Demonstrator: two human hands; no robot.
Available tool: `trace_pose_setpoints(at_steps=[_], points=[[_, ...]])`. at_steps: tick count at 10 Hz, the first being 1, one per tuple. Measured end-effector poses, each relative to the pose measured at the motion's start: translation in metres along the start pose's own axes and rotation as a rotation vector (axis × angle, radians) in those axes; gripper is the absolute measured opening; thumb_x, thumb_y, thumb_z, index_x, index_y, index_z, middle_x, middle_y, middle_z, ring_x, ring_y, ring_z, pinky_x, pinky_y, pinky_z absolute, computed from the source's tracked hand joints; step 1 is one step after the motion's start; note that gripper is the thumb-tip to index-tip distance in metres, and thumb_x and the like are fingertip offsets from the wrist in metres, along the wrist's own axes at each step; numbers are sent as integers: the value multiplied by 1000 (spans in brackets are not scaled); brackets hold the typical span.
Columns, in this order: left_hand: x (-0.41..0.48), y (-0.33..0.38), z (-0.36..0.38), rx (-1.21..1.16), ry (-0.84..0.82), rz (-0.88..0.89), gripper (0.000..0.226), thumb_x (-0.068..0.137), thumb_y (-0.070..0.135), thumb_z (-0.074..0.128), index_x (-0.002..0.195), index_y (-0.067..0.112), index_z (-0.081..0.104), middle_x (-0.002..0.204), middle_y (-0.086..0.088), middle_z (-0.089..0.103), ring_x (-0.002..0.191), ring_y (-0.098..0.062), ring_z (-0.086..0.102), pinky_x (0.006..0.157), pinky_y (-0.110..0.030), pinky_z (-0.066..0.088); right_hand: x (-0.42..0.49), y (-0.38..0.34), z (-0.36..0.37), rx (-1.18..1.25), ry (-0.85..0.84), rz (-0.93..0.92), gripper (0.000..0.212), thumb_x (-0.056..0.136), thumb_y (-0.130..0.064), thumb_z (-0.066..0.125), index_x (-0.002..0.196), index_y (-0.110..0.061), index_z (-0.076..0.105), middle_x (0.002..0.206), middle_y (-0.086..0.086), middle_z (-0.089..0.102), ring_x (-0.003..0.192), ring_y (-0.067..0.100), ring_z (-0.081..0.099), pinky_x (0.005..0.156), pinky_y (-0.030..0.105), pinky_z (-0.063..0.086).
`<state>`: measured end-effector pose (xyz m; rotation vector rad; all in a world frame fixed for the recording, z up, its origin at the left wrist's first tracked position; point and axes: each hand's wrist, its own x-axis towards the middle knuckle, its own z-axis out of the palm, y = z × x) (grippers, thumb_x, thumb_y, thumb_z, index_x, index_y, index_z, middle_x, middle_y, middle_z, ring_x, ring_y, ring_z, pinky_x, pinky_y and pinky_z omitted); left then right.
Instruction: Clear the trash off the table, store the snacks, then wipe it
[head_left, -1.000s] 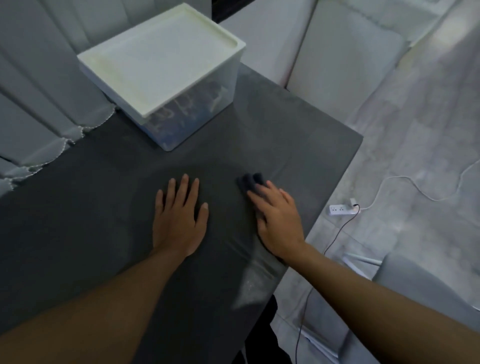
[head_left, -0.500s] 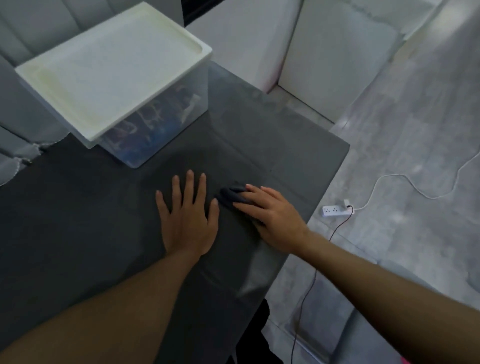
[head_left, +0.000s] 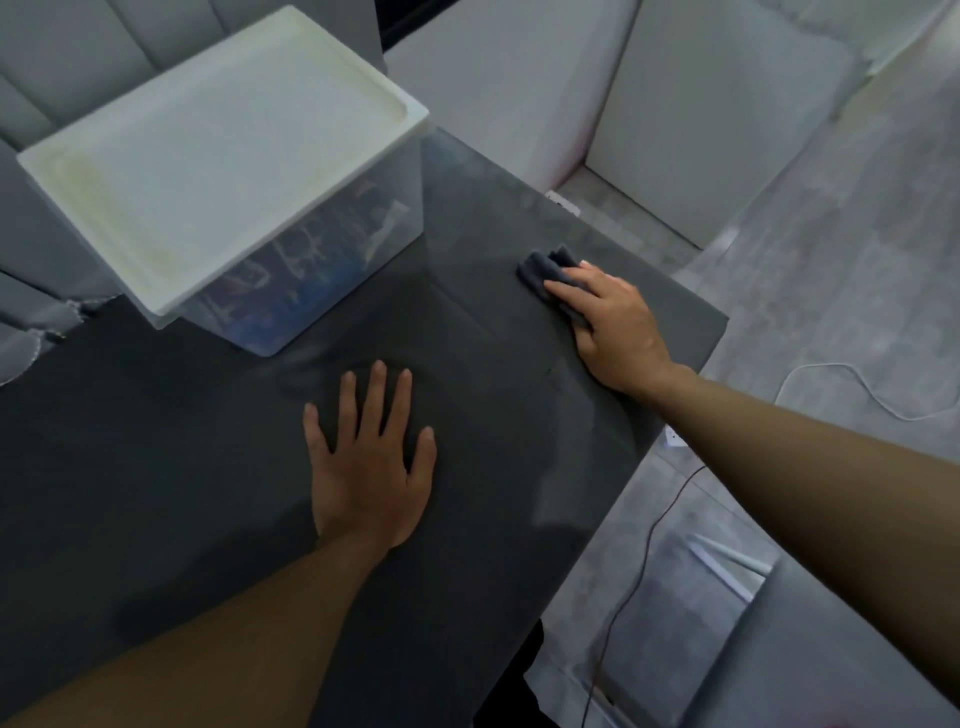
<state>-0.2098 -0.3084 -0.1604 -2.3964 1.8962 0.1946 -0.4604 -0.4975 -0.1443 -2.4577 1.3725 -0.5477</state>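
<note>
A dark grey table (head_left: 156, 467) fills the lower left of the view. My right hand (head_left: 613, 327) presses a dark blue cloth (head_left: 545, 267) flat on the table near its far right corner, and most of the cloth is hidden under the palm. My left hand (head_left: 369, 457) lies flat on the table's middle with fingers spread, holding nothing. A clear plastic storage box (head_left: 311, 270) with a white lid (head_left: 223, 156) stands closed at the table's back left, with blurred snack packets visible through its wall.
Grey curtains (head_left: 47, 322) hang behind the table at left. A white cable (head_left: 831, 379) and a dark cord (head_left: 644, 561) run over the grey floor at right. A grey chair (head_left: 779, 623) stands at lower right. White panels (head_left: 701, 130) stand at the back.
My right hand slid the cloth away from my left hand, out toward the table's far right corner. My left hand stayed flat on the table.
</note>
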Motion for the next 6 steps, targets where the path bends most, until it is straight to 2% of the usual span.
trace_pose_setpoints(at_steps=[1,2,3,4,5,6], points=[[1,0,0,-1,-4,-3,66,97,57,6,157,32,-7,166,6,-9,153,-21,-9,119,-59,2,1,-2,-2,27,-25,19,38,95,-14,55,132,-17,63,142,2,56,138,32,44,112,46,34],[1,-1,-2,-21,-19,13,66,96,58,6,156,33,-8,165,7,-10,152,-20,-10,119,-59,0,2,-3,-12,-25,-175,58,44,98,-35,55,141,-24,54,153,0,44,147,30,28,118,48,25],[1,-4,-8,-71,-74,23,67,96,61,6,155,35,-12,164,8,-16,151,-19,-16,119,-58,-5,-1,-11,-26,-71,-264,108,61,94,-57,51,149,-33,41,162,-2,27,152,27,11,121,49,11],[6,-6,-26,-114,-197,45,70,97,63,15,156,35,-10,164,9,-18,151,-20,-16,120,-56,-4,-8,-27,-38,-39,-291,141,67,93,-63,47,152,-34,34,164,-4,22,153,24,6,122,48,5],[12,-12,-59,-204,-265,73,69,99,59,25,157,33,0,166,5,-6,153,-22,-3,122,-52,5,-16,-54,-53,-39,-288,183,68,94,-64,43,152,-30,34,163,-5,24,152,25,10,122,51,6],[13,-15,-100,-214,-189,122,67,100,56,28,158,32,6,166,4,3,153,-23,4,122,-51,9,-24,-84,-64,-74,-279,189,72,93,-69,37,153,-30,33,163,-5,24,152,24,12,122,54,7]])
